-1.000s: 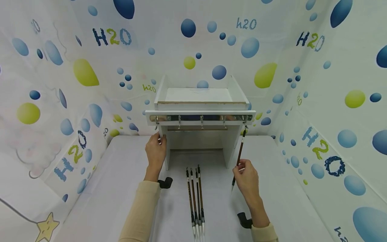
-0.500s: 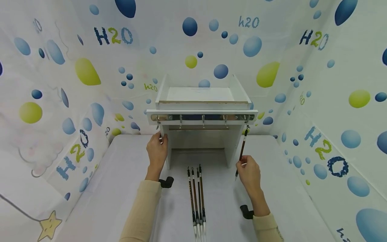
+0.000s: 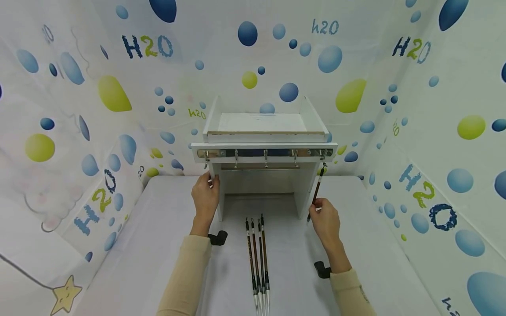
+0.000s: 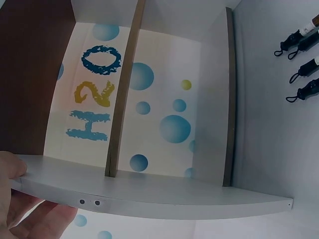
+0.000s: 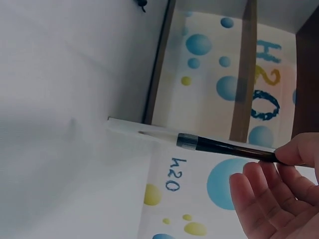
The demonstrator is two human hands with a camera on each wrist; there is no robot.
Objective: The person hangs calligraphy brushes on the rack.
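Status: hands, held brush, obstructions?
Left hand grips shelf side. Right hand pinches brush, top end at rightmost hook; hooked or not, unclear. No obstruction visible.

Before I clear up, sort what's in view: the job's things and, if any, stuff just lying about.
Likely the job's:
brush in right hand
four loose brushes
hook rail
shelf the left hand holds

Just surroundings:
patterned wall
white table

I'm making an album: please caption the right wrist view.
A right hand pinches a pale-tipped brush in front of a white shelf.

Blue-and-green "H2O" [image 3: 148, 46] and thin "h2O" [image 3: 325, 27] stand on the bubble-patterned backdrop [image 3: 213, 22].
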